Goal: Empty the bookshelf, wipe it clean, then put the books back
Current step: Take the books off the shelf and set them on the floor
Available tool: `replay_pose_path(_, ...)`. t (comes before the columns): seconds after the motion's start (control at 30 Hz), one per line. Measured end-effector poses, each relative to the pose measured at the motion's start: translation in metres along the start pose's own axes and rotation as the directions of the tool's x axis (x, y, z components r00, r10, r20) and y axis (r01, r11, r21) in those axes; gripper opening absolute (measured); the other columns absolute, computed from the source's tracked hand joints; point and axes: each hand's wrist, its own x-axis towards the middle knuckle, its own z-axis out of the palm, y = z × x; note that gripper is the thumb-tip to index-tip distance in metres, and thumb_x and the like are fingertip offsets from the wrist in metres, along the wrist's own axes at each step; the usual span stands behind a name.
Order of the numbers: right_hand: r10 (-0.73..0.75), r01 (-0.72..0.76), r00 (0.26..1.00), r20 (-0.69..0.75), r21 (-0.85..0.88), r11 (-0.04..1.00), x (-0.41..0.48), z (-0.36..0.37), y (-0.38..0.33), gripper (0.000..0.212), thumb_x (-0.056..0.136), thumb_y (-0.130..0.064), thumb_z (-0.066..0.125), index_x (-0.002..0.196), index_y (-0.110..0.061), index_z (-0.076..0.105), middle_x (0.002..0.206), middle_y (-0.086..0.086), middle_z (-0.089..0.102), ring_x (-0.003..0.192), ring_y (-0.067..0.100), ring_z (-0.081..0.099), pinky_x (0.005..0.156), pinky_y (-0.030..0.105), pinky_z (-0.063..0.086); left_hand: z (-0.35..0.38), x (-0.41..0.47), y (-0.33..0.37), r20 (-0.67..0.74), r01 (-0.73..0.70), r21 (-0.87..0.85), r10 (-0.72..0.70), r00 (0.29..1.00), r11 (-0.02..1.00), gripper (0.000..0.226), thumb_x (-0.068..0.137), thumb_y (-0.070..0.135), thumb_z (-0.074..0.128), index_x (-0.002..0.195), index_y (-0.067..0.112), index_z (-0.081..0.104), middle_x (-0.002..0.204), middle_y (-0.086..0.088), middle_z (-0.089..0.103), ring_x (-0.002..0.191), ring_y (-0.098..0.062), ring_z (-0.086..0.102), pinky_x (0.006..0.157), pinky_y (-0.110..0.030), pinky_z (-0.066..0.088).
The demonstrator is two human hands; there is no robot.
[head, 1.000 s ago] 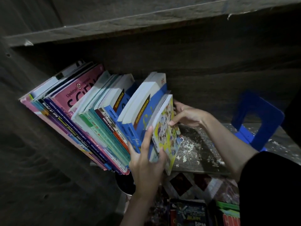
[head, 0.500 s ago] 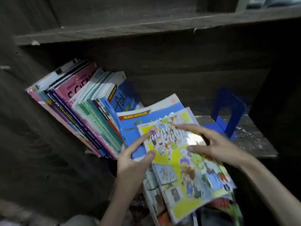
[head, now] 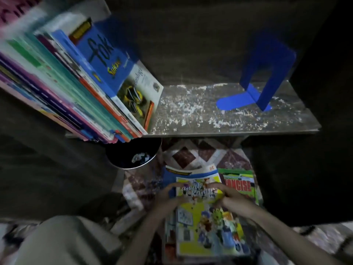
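Note:
A yellow cartoon-cover book (head: 206, 232) lies on top of a pile on the floor below the shelf, with a blue book (head: 191, 172) showing under its far edge. My left hand (head: 168, 196) holds its left edge with curled fingers. My right hand (head: 227, 196) holds its right edge the same way. Several books (head: 80, 87) still lean in a row at the left end of the shelf board (head: 200, 115), whose bare right part is covered in pale dust and flakes.
A blue metal bookend (head: 267, 73) stands on the right of the shelf. A dark round bin (head: 131, 155) sits under the shelf's front edge. A green book (head: 240, 180) lies on the patterned floor beside the pile. My knee (head: 63, 241) is at the lower left.
Both hands pulled the yellow and blue books off the shelf and brought them down onto the floor pile. The view has tilted downward.

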Motion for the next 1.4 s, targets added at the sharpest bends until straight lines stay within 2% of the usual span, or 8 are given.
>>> replay_pose_path(0.13,0.060,-0.038,0.992,-0.108,0.192,0.981,0.072,0.009,0.042,0.054,0.080,0.006,0.057,0.118,-0.033,0.058,0.120,0.039,0.051,0.070,0.042,0.055,0.068,0.040,0.038,0.010,0.057,-0.034,0.006,0.058,0.020,-0.059,0.998,0.998,0.047,0.083,0.006,0.071,0.123,0.025,0.054,0.066,0.001,0.060,0.057,-0.016,0.057,0.070,-0.042,0.057)
replay_pose_path(0.33,0.028,0.051,0.947,-0.321,0.237,0.970,0.119,0.029,0.072,0.060,0.080,0.018,0.053,0.108,-0.034,0.057,0.094,-0.007,0.062,0.061,0.036,0.053,0.058,0.040,0.040,0.017,0.112,-0.079,-0.044,0.047,-0.033,-0.048,0.998,0.998,0.056,0.082,-0.011,0.064,0.126,0.021,0.055,0.055,0.017,0.050,0.057,-0.020,0.044,0.057,-0.036,0.040)
replay_pose_path(0.67,0.021,0.038,0.934,-0.357,0.159,0.987,0.138,0.029,0.089,0.058,0.080,0.018,0.051,0.112,-0.030,0.053,0.060,-0.017,0.055,0.035,0.006,0.036,0.038,0.019,0.030,0.025,0.131,-0.108,-0.019,0.003,-0.044,-0.004,1.000,0.999,0.060,0.086,-0.008,0.063,0.133,0.025,0.047,0.059,0.024,0.056,0.048,0.013,0.044,0.062,-0.024,0.040)
replay_pose_path(0.77,0.046,0.006,0.937,-0.347,0.148,0.989,0.139,0.033,0.093,0.058,0.082,0.015,0.054,0.121,-0.026,0.049,0.070,-0.011,0.044,0.034,0.000,0.042,0.037,0.017,0.032,0.024,0.126,-0.108,0.008,0.010,-0.009,-0.010,1.000,1.000,0.061,0.090,-0.003,0.060,0.139,0.025,0.040,0.066,0.037,0.055,0.056,0.010,0.043,0.070,-0.044,0.046)
replay_pose_path(0.93,0.085,-0.078,0.920,-0.382,0.035,0.996,0.145,0.039,0.090,0.062,0.081,0.004,0.058,0.118,-0.043,0.042,0.099,0.021,0.053,0.068,0.021,0.055,0.048,0.024,0.039,0.024,0.124,-0.091,-0.019,0.046,0.100,-0.045,0.999,0.994,0.066,0.088,-0.003,0.062,0.144,0.024,0.037,0.114,-0.005,0.060,0.071,-0.017,0.053,0.086,-0.053,0.049)
replay_pose_path(1.1,0.163,-0.267,0.902,-0.399,-0.219,0.939,0.129,0.038,0.042,0.060,0.086,-0.009,0.057,0.141,-0.022,0.037,0.139,0.023,0.028,0.129,0.043,0.033,0.103,0.041,0.036,0.022,0.124,-0.043,0.048,0.165,0.287,-0.186,0.981,0.944,0.057,0.090,0.001,0.057,0.142,0.019,0.041,0.123,-0.010,0.054,0.085,-0.025,0.055,0.070,-0.032,0.054)
replay_pose_path(1.23,0.029,-0.113,0.909,-0.415,-0.178,0.978,0.100,0.033,-0.011,0.020,0.092,-0.011,0.049,0.098,-0.001,0.065,0.093,0.017,0.065,0.092,0.035,0.059,0.083,0.039,0.049,0.016,0.091,0.026,0.162,0.012,0.378,-0.079,0.984,0.926,0.019,0.091,0.003,0.052,0.079,0.017,0.056,0.075,0.006,0.046,0.063,-0.007,0.042,0.077,-0.029,0.045)
replay_pose_path(1.4,-0.237,0.245,0.819,-0.523,-0.054,0.968,0.050,0.030,-0.110,0.033,0.078,0.002,0.052,0.057,-0.021,0.064,0.053,-0.011,0.060,0.054,0.005,0.055,0.057,0.026,0.043,-0.033,0.015,0.110,0.041,-0.196,0.341,0.194,0.980,0.919,0.014,0.089,0.013,0.054,0.094,0.013,0.067,0.082,0.001,0.057,0.075,-0.010,0.053,0.061,-0.018,0.042)
